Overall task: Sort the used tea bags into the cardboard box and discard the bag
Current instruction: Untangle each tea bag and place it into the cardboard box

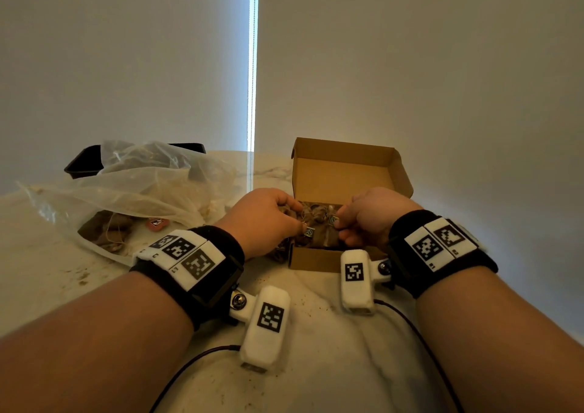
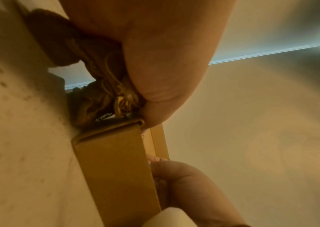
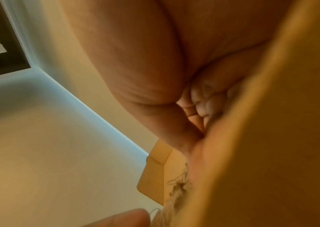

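An open cardboard box (image 1: pixel 341 172) stands mid-table with its lid tipped back, and a heap of brown used tea bags (image 1: pixel 319 223) fills it. My left hand (image 1: pixel 268 213) curls over the heap at the box's left edge and grips tea bags (image 2: pixel 93 99) beside the box wall (image 2: pixel 116 169). My right hand (image 1: pixel 366 216) has its fingers curled at the right side, pinching at a tea bag with a blue tag; its strings (image 3: pixel 178 184) show in the right wrist view. A clear plastic bag (image 1: pixel 142 178) lies to the left, holding some tea bags (image 1: pixel 107 229).
A black tray (image 1: pixel 82 162) sits behind the plastic bag at the back left. A few tea bags (image 1: pixel 278 251) lie outside the box by its front left corner. Tea crumbs speckle the marble table (image 1: pixel 331 349). Blinds hang close behind the table.
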The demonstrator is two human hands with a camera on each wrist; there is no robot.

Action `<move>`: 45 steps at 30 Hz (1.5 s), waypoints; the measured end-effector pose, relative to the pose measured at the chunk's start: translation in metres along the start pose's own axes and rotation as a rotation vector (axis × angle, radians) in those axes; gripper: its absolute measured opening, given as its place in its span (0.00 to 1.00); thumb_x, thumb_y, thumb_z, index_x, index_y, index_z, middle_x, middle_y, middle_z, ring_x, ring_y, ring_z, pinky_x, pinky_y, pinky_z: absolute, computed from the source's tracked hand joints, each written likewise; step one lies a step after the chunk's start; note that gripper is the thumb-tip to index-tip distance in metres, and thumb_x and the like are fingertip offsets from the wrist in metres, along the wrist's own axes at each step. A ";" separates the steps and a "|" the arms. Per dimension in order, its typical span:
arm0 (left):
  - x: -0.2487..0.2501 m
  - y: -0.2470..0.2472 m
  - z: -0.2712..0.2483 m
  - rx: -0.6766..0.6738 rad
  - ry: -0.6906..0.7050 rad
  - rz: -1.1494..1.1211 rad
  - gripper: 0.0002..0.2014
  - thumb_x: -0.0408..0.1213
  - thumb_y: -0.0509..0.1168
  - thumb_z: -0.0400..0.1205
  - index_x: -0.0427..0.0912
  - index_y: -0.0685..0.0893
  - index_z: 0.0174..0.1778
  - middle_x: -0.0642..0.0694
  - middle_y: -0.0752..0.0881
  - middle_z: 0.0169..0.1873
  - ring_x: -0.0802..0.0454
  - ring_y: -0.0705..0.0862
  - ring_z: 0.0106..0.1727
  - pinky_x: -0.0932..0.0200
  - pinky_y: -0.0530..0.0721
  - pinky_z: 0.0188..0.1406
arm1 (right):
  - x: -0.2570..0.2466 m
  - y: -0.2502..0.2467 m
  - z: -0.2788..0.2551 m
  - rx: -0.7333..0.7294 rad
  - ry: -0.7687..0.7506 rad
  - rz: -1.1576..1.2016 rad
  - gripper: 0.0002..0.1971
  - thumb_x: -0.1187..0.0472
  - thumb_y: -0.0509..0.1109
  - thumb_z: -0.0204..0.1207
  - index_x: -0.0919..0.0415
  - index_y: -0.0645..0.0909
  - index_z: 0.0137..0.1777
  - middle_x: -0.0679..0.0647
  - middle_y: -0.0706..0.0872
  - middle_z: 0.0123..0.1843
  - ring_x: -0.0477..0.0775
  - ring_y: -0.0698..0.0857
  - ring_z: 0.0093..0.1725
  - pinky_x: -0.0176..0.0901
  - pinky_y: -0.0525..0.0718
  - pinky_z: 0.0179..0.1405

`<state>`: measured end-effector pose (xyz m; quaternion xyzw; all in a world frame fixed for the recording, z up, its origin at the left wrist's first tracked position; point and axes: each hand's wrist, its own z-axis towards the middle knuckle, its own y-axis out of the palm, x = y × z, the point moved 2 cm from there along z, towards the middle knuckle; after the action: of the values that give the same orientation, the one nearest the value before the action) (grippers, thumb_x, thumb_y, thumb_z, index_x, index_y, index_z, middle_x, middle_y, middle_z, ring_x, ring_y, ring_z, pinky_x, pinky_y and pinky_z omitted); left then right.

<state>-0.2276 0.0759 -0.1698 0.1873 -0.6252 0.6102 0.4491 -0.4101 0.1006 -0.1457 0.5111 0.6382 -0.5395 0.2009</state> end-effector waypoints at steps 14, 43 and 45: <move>-0.010 -0.003 0.005 0.117 0.003 -0.167 0.05 0.40 0.71 0.82 0.49 0.91 0.51 0.50 0.90 0.43 0.55 0.88 0.39 0.64 0.87 0.35 | -0.006 0.009 -0.004 0.047 -0.095 -0.013 0.13 0.53 0.66 0.84 0.66 0.82 0.52 0.60 0.88 0.41 0.56 0.86 0.34 0.45 0.84 0.31; 0.009 -0.026 0.004 0.231 -0.182 -1.183 0.07 0.41 0.68 0.84 0.42 0.84 0.43 0.49 0.81 0.27 0.54 0.80 0.21 0.58 0.84 0.29 | -0.022 0.048 -0.033 -0.069 -0.487 0.017 0.05 0.58 0.71 0.81 0.55 0.84 0.43 0.56 0.91 0.43 0.57 0.90 0.44 0.51 0.90 0.53; 0.006 -0.027 0.006 0.272 -0.192 -1.161 0.08 0.41 0.67 0.85 0.41 0.83 0.44 0.49 0.82 0.25 0.55 0.81 0.20 0.62 0.82 0.24 | -0.021 0.047 -0.032 -0.099 -0.454 0.129 0.05 0.60 0.69 0.81 0.57 0.82 0.43 0.59 0.92 0.45 0.59 0.91 0.45 0.53 0.91 0.53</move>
<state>-0.2115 0.0670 -0.1483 0.6080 -0.3748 0.3204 0.6222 -0.3514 0.1154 -0.1401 0.4059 0.5684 -0.5947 0.3980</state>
